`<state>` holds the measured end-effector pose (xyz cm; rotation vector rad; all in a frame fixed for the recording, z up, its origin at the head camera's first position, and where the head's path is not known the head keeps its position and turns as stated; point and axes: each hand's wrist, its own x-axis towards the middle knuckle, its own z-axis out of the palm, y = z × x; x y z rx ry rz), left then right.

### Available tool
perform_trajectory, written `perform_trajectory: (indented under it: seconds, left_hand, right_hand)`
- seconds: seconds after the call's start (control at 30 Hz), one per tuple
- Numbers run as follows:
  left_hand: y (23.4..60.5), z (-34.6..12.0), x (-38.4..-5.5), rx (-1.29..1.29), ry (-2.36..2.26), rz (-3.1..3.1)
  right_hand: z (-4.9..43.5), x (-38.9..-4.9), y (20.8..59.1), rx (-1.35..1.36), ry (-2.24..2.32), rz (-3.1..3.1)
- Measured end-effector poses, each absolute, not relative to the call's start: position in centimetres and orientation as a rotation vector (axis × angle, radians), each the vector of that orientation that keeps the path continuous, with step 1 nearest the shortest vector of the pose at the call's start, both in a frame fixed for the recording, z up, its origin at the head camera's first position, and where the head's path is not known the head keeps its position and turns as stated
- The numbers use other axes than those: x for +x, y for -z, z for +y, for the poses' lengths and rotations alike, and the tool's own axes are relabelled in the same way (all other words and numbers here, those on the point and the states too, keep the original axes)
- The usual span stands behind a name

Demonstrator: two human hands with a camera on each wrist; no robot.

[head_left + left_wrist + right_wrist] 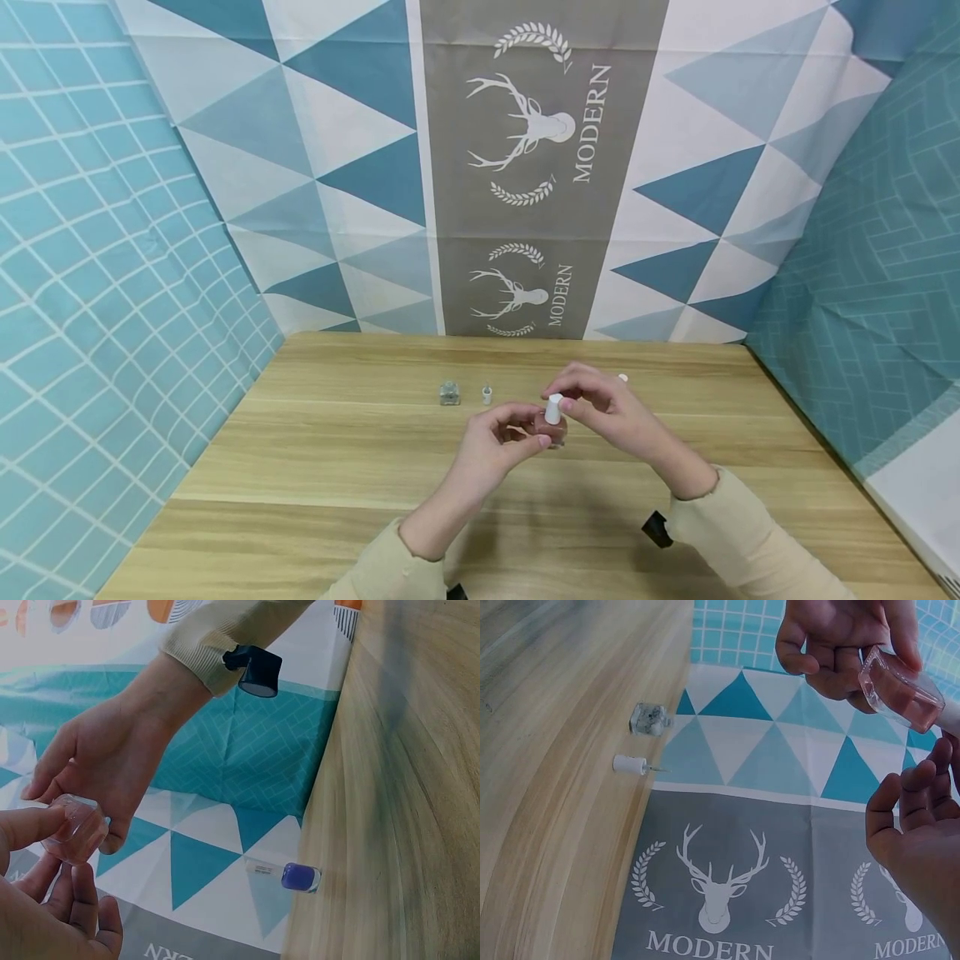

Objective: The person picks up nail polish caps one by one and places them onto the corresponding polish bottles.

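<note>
A small glass nail polish bottle (551, 429) with pink polish is held above the table between the thumb and fingers of my left hand (486, 443). My right hand (609, 410) pinches its white cap (553, 408) from the right, with the cap seated on the bottle. The right wrist view shows the thick glass base of the pink bottle (904, 694) tilted toward that camera. Further back on the table stands an uncapped clear nail polish bottle (449, 394). Beside it a white brush cap (487, 396) stands with its brush pointing up.
A nail polish bottle with blue-purple polish (300, 877) and a white cap stands on the wooden table (337, 467); in the head view my right hand mostly hides it. Patterned cloth (360, 167) hangs along the back and both sides. A dark wrist camera mount (657, 529) hangs by my right sleeve.
</note>
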<state>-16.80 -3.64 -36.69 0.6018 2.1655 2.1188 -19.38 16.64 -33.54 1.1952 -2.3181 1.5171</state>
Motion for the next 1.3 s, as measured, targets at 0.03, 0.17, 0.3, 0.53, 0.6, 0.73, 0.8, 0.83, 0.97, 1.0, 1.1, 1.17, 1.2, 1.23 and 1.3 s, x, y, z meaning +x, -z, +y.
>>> perform_trajectory:
  seconds: [0.03,0.17,0.3,0.53,0.6,0.73,0.8,0.83,0.97,1.0,1.1,1.17,1.2,1.23,1.3]
  left_hand:
    - [36.68,-3.64,-16.79,0.601,-2.117,2.166]
    - [36.67,-3.63,-16.79,0.586,-2.106,2.174]
    - [36.75,-3.57,-16.81,0.581,-2.103,2.180]
    - [36.64,-3.47,-16.71,0.589,-2.116,2.181]
    - [36.55,-3.45,-16.65,0.591,-2.119,2.179]
    - [36.44,-3.47,-16.59,0.585,-2.115,2.175]
    - [36.42,-3.48,-16.60,0.581,-2.109,2.177]
    - [36.42,-3.47,-16.59,0.579,-2.108,2.176]
    - [36.44,-3.45,-16.58,0.580,-2.102,2.177]
    - [36.46,-3.45,-16.57,0.582,-2.103,2.176]
    - [36.47,-3.43,-16.57,0.588,-2.104,2.179]
    - [36.46,-3.43,-16.58,0.592,-2.105,2.175]
    - [36.45,-3.43,-16.57,0.593,-2.108,2.171]
    - [36.45,-3.43,-16.58,0.593,-2.109,2.168]
    - [36.48,-3.44,-16.61,0.592,-2.112,2.165]
  right_hand:
    - [16.62,-19.41,33.58,1.194,-1.527,-2.316]
    - [16.56,-19.45,33.70,1.189,-1.567,-2.312]
    - [16.51,-19.50,33.77,1.193,-1.594,-2.306]
    - [16.42,-19.63,33.76,1.181,-1.592,-2.305]
    - [16.36,-19.61,33.69,1.179,-1.595,-2.301]
    - [16.24,-19.58,33.58,1.156,-1.608,-2.309]
    - [16.17,-19.59,33.56,1.143,-1.610,-2.315]
    - [16.14,-19.60,33.57,1.137,-1.609,-2.317]
    - [16.06,-19.68,33.65,1.123,-1.609,-2.327]
    - [16.04,-19.68,33.64,1.125,-1.609,-2.327]
    - [15.99,-19.69,33.62,1.126,-1.608,-2.325]
    - [15.97,-19.68,33.58,1.127,-1.605,-2.321]
    - [15.97,-19.66,33.58,1.123,-1.603,-2.324]
    - [15.99,-19.66,33.60,1.111,-1.604,-2.330]
    - [16.06,-19.59,33.61,1.084,-1.591,-2.350]
